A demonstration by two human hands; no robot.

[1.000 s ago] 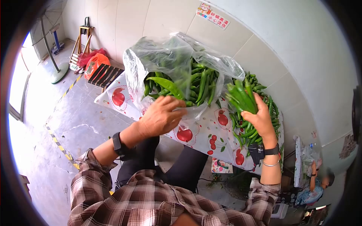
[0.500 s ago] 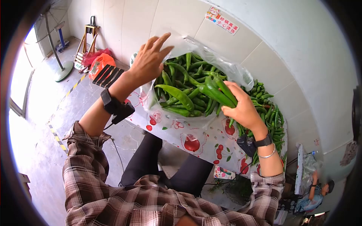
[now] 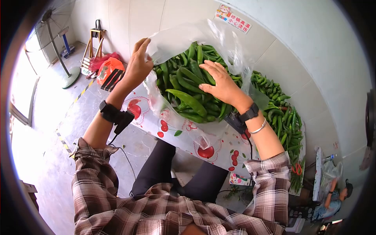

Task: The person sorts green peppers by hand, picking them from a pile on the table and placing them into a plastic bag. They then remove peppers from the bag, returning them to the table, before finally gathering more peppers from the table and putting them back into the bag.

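Observation:
A clear plastic bag (image 3: 172, 34) stands wide at the mouth on the table, filled with long green chili peppers (image 3: 190, 100). At its left rim, my left hand (image 3: 140, 64) pinches the raised plastic edge between thumb and fingers. Over the peppers inside the bag lies my right hand (image 3: 224, 85), fingers stretched out and thumb apart, touching the top ones. No pepper shows gripped in it.
Smaller green peppers (image 3: 280, 121) are heaped on the fruit-print tablecloth (image 3: 188, 137) to the right. An orange bag (image 3: 109, 68) and a standing fan (image 3: 70, 77) are on the floor at left. Another person (image 3: 331, 201) is at the far right.
My right hand has moved left into the bag and released the peppers it held. My left hand has gone from spread fingers to holding the bag's rim, which now stands higher.

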